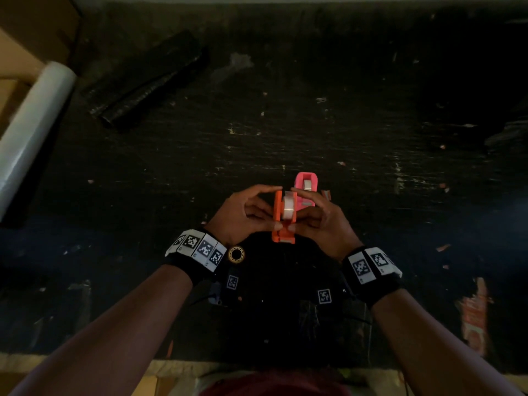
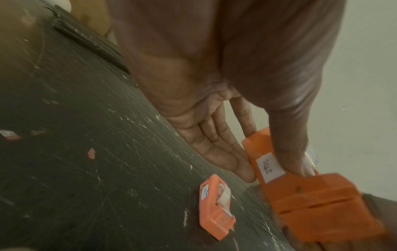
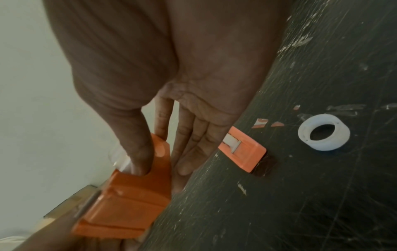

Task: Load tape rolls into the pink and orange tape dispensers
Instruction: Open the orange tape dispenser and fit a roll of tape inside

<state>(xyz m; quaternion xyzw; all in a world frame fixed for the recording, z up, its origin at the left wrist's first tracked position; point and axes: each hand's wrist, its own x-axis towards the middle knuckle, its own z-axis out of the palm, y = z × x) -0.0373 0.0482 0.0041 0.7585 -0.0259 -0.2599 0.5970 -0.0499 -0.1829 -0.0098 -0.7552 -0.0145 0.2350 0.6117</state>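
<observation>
I hold the orange tape dispenser (image 1: 281, 224) upright over the black table's near part. A clear tape roll (image 1: 288, 208) sits in it. My left hand (image 1: 265, 208) grips its left side with the thumb low on the body (image 2: 311, 200). On the other side (image 3: 128, 200) my right hand (image 1: 303, 212) grips it, its thumb pressing by the roll. The pink dispenser (image 1: 307, 185) lies on the table just beyond, with a roll in it (image 2: 214, 208). A loose white tape roll (image 3: 324, 132) lies to the right of the pink dispenser (image 3: 242, 152).
A small brown-cored ring (image 1: 236, 254) lies by my left wrist. A white film roll (image 1: 31, 130) and a black wrapped roll (image 1: 148, 81) lie at the back left beside cardboard boxes (image 1: 17, 52). Dark plastic (image 1: 508, 132) sits at the far right.
</observation>
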